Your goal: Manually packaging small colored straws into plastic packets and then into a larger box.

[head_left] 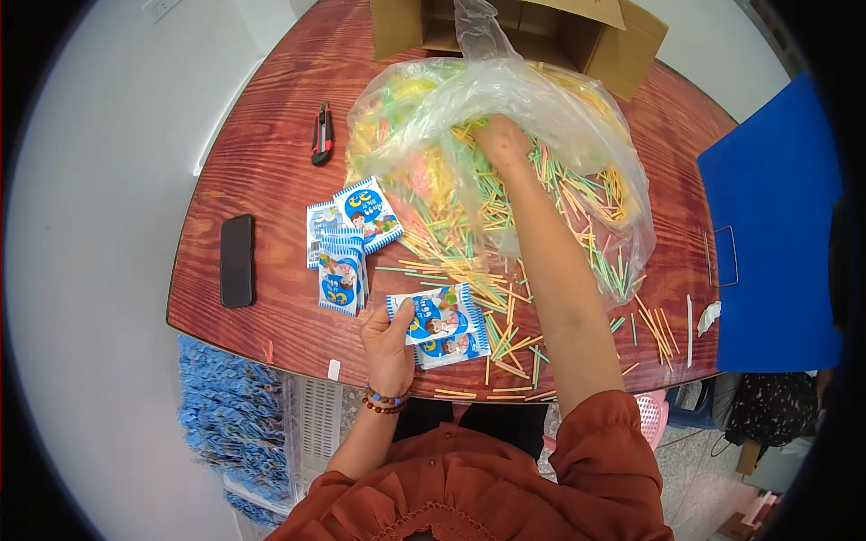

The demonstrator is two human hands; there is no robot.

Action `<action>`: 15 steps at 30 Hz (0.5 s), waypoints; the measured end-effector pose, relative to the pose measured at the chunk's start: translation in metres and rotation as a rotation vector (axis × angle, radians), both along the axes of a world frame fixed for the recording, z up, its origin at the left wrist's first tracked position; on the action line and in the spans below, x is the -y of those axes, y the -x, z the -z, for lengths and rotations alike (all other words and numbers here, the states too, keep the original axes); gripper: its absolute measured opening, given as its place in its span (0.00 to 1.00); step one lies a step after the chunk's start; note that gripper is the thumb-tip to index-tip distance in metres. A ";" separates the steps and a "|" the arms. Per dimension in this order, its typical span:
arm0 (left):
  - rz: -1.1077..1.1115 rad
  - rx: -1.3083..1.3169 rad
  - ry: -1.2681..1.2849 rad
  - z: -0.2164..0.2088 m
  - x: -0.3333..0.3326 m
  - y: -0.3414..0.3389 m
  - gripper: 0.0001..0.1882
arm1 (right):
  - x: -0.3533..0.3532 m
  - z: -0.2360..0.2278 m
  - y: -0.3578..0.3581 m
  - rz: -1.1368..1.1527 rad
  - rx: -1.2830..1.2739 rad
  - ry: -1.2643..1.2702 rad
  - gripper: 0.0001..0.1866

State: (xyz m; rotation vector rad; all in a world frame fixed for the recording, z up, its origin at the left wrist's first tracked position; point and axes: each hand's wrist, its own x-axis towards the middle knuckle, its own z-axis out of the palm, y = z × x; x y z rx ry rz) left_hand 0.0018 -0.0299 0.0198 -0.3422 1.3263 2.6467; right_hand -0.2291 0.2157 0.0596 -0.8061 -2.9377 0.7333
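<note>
My left hand (388,350), with a beaded bracelet at its wrist, pinches small blue-and-white packets (444,317) at the table's near edge, its thumb lying on top. My right hand (502,144) reaches into a large clear plastic bag (424,117). The fingers are hidden among thin pastel sticks (487,203) in yellow, green and pink. Loose sticks (514,338) have spilled from the bag toward me. To the left of the bag lie more blue-and-white packets (368,215), some overlapping in a small pile.
Behind the bag stands an open cardboard box (622,54). A red-and-black box cutter (322,133) and a black phone (237,260) lie on the left. On the right is a blue panel (767,225). Below the table's left edge sits a heap of blue packets (230,406).
</note>
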 end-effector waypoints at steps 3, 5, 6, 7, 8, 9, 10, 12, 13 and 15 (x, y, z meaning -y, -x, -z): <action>-0.010 0.004 -0.022 -0.001 0.002 -0.001 0.06 | -0.016 0.024 0.010 -0.059 -0.046 0.037 0.22; -0.005 -0.032 0.002 0.004 0.004 -0.001 0.06 | -0.045 0.049 0.016 -0.134 -0.096 0.069 0.22; 0.007 -0.070 0.025 0.006 0.002 -0.001 0.06 | -0.062 0.064 0.019 -0.179 -0.165 0.216 0.22; 0.012 -0.042 -0.007 0.001 0.000 -0.001 0.06 | -0.071 0.072 0.020 -0.224 -0.232 0.365 0.23; 0.007 -0.040 -0.003 0.000 0.000 -0.002 0.06 | -0.067 0.073 0.018 -0.228 -0.230 0.370 0.23; 0.000 -0.027 -0.012 0.000 0.002 -0.002 0.06 | -0.059 0.071 0.012 -0.257 -0.283 0.441 0.21; -0.007 -0.013 -0.021 0.000 0.003 -0.002 0.06 | -0.053 0.068 0.005 -0.284 -0.336 0.512 0.21; -0.007 -0.013 -0.023 0.000 0.004 -0.002 0.06 | -0.046 0.049 -0.013 -0.270 -0.296 0.623 0.20; -0.008 -0.012 -0.025 0.001 0.004 -0.003 0.07 | -0.044 0.041 -0.018 -0.256 -0.254 0.732 0.20; -0.003 -0.018 -0.018 0.002 0.001 -0.003 0.07 | -0.051 0.037 -0.025 -0.259 -0.217 0.746 0.19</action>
